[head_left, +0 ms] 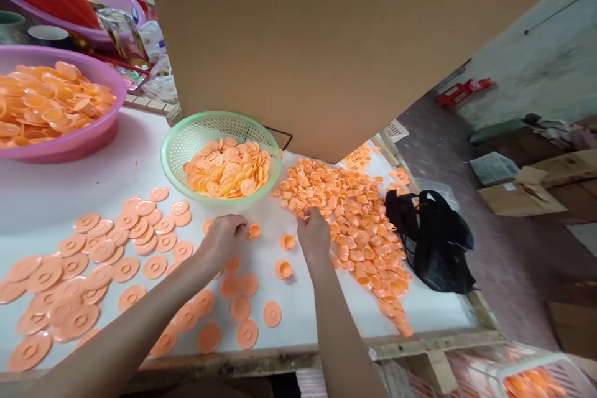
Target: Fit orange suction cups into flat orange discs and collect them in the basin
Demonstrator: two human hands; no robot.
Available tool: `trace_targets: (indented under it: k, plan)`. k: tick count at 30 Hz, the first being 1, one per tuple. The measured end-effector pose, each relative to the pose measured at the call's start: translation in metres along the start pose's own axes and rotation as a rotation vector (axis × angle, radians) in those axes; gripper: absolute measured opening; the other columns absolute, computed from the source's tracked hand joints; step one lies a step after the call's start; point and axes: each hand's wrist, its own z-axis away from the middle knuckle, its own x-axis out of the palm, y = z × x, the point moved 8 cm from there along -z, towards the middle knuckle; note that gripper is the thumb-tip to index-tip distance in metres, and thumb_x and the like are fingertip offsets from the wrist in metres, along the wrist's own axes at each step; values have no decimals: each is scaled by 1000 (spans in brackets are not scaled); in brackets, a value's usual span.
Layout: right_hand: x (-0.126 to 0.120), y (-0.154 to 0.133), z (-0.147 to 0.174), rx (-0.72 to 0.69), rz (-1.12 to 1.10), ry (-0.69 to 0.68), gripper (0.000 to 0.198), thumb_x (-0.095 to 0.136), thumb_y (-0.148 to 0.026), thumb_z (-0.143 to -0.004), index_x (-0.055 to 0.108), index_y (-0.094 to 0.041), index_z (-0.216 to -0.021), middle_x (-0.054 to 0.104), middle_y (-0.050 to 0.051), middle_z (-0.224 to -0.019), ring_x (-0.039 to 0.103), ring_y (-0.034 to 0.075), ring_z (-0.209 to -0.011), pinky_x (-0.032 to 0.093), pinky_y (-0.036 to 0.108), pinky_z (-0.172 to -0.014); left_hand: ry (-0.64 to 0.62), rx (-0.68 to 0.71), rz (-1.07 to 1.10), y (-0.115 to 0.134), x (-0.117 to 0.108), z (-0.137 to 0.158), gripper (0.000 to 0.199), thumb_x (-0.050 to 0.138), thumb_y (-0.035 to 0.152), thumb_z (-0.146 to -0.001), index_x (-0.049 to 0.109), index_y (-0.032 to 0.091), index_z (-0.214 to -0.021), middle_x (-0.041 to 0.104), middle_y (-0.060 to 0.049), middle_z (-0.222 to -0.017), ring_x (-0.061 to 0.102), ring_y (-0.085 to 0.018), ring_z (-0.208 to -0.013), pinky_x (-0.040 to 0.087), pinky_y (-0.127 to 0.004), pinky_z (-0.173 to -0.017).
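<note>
My left hand (224,237) is closed, its fingertips beside a small orange plastic cup (254,231); whether they grip anything is hidden. At the near edge of a heap of small orange cups (359,233), my right hand (313,231) pinches a small orange cup, mostly covered by the fingers. Two loose cups, one (287,241) above the other (283,269), lie on the white table (298,311) between my hands. Flat orange plastic discs (125,268) with raised rings are spread around and beneath my left forearm.
A green colander (170,165) with orange discs stands behind my left hand. Far left is a pink basin (109,127) full of orange pieces. A large cardboard box (298,50) blocks the back. A black bag (436,249) lies at the table's right edge.
</note>
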Motion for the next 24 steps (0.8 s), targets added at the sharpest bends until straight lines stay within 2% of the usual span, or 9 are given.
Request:
trace_targets:
  k: [4, 6, 9, 13, 16, 19, 24]
  plan:
    - [-2, 5, 10, -28, -148, 5, 10, 52, -23, -79, 60, -19, -77, 65, 4, -72, 61, 18, -70, 44, 28, -68, -154, 178, -210, -6, 1, 30, 20, 58, 6, -66, 67, 21, -77, 64, -4, -82, 53, -21, -84, 33, -30, -69]
    - [0, -4, 30, -41, -341, -45, 12, 55, -29, -76, 62, -19, -77, 65, 3, -69, 60, 17, -65, 46, 27, -63, -166, 238, -299, -7, 7, 38, 18, 60, 7, -69, 67, 21, -77, 63, -4, -83, 52, -22, -87, 30, -33, -71]
    - [15, -26, 68, -71, -534, -230, 15, 55, -31, -74, 64, -19, -75, 63, 1, -61, 58, 16, -54, 45, 25, -54, -131, 270, -282, -3, 17, 36, 12, 60, 11, -76, 67, 21, -79, 63, -4, -84, 53, -22, -92, 30, -34, -73]
    - [47, -44, 102, -71, -519, -381, 12, 52, -24, -74, 60, -20, -67, 59, -2, -53, 55, 14, -47, 42, 23, -49, -110, 244, -212, -1, 27, 25, 16, 62, 13, -78, 68, 19, -91, 66, -6, -90, 55, -22, -94, 33, -34, -76]
    - [65, -47, 107, -71, -464, -381, 11, 50, -19, -72, 58, -20, -65, 58, -2, -52, 55, 14, -48, 41, 22, -50, -124, 216, -109, -1, 28, 24, 8, 62, 12, -77, 66, 15, -84, 64, -7, -84, 55, -20, -86, 37, -31, -74]
    - [69, -53, 105, -140, -361, -319, 11, 49, -15, -71, 54, -21, -63, 57, -2, -53, 54, 14, -50, 39, 22, -51, -152, 209, -44, 2, 25, 27, 8, 59, 11, -77, 63, 15, -71, 62, -7, -79, 54, -18, -81, 39, -28, -71]
    - [67, -60, 105, -201, -269, -318, 13, 48, -12, -72, 50, -21, -62, 54, -2, -54, 51, 14, -53, 36, 22, -52, -184, 23, 36, -3, 19, 20, 19, 53, 13, -75, 58, 16, -56, 55, 0, -59, 49, -13, -61, 31, -25, -57]
